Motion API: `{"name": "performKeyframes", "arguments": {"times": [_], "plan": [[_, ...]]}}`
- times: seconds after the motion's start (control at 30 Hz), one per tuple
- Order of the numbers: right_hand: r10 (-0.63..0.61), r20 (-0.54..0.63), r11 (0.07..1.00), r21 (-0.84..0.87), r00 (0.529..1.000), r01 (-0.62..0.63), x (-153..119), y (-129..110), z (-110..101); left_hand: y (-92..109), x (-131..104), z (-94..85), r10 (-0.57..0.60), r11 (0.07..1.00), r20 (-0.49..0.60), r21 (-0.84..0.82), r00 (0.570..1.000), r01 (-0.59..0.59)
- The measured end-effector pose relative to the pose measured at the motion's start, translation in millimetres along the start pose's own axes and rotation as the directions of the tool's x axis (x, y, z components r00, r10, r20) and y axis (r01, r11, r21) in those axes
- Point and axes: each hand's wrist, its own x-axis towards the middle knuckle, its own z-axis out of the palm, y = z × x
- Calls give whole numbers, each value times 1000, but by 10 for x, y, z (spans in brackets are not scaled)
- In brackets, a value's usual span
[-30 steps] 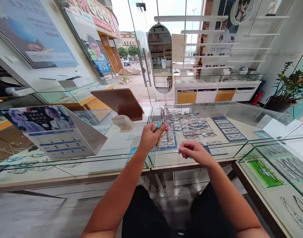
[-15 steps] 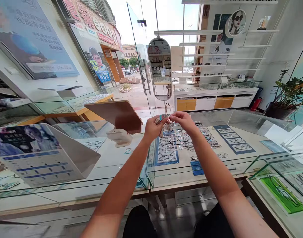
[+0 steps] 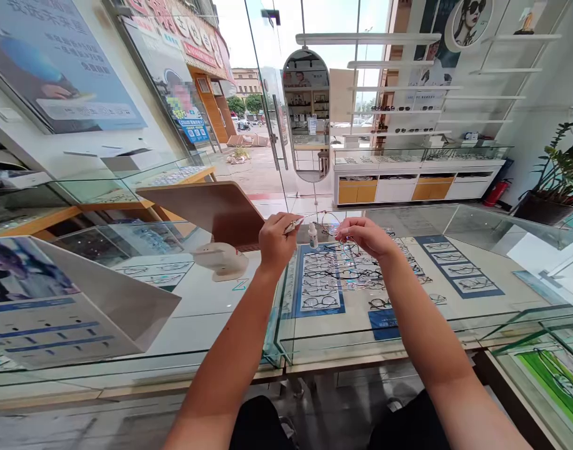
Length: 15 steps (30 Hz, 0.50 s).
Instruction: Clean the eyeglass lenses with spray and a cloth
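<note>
Above the glass counter, my left hand [image 3: 277, 237] is closed on a small pale item whose shape is mostly hidden. My right hand [image 3: 365, 235] has its fingers pinched at the right side of a thin-rimmed pair of glasses [image 3: 330, 220], which reaches across toward my left fingertips. A small white bottle [image 3: 313, 235] stands upright on the counter between my hands. Under the glass lie several rows of glasses on a blue-edged tray [image 3: 342, 307] and beside it.
On the left are a tilted brown board [image 3: 206, 209] on a white base and a calendar stand [image 3: 145, 306]. A blue card [image 3: 383, 324] lies near the front edge. Glass edges [image 3: 282, 353] meet in front of me. Another display tray [image 3: 459, 265] is at right.
My hands have moved apart. The white bottle between them now shows, and the glasses that stood upright above my hands now stretch sideways. The view has shifted slightly.
</note>
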Motion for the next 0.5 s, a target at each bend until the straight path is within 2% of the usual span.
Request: {"name": "performKeyframes", "arguments": {"times": [0.13, 0.23, 0.3, 0.33, 0.37, 0.43, 0.5], "plan": [[27, -12, 995, 93, 1000, -25, 16, 46, -4, 40, 17, -31, -19, 1000, -78, 6, 997, 20], [17, -61, 983, 184, 998, -5, 43, 81, -19, 65, 18, -48, -63, 997, -202, 27, 977, 69], [6, -92, 973, 229, 996, 15, 64, 101, -30, 89, 2, -40, -43, 995, -286, 73, 957, 66], [1, -98, 969, 246, 995, 23, 74, 111, -31, 108, -14, -24, -13, 995, -290, 94, 957, 43], [-2, -95, 965, 259, 995, 27, 83, 123, -28, 132, -34, 2, 25, 994, -254, 107, 967, 3], [-3, -75, 958, 285, 997, 25, 100, 152, -5, 189, -86, 74, 111, 990, -92, 92, 990, -103], [-7, -40, 950, 312, 999, 19, 115, 185, 38, 247, -142, 153, 193, 980, 84, 35, 978, -197]]}}
